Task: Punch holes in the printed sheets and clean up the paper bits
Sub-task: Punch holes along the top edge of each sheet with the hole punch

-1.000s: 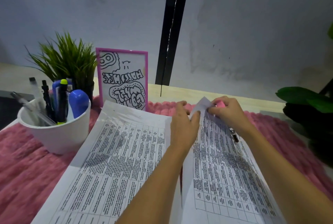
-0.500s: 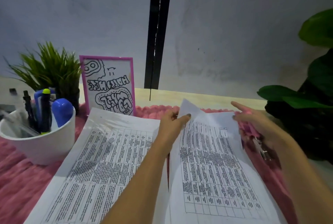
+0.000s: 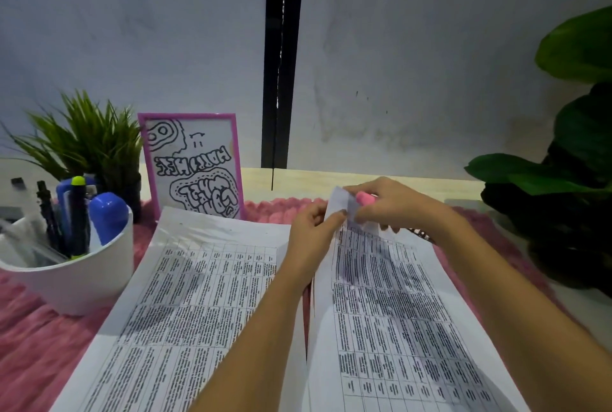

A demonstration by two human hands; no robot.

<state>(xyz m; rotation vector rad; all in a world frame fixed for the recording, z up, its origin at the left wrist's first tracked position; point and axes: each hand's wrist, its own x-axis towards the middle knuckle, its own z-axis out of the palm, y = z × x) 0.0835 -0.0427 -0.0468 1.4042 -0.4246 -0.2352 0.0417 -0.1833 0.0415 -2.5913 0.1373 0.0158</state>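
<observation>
Right white printed sheet of tables (image 3: 390,312) lies on fluffy pink mat (image 3: 33,345), far left corner lifted. Left hand (image 3: 311,229) pinches that corner between thumb and fingers. Right hand (image 3: 394,206) curls round small pink hole punch (image 3: 366,198) at the same corner; the paper hides most of the punch. Second printed sheet (image 3: 198,295) lies flat just beside, under the left forearm. White round pot of pens (image 3: 82,279) stands at the left. Pink-framed doodle card (image 3: 193,163) stands upright behind the sheets, spiky green plant (image 3: 86,143) next to it. Broad dark leaves (image 3: 579,163) at right edge.
</observation>
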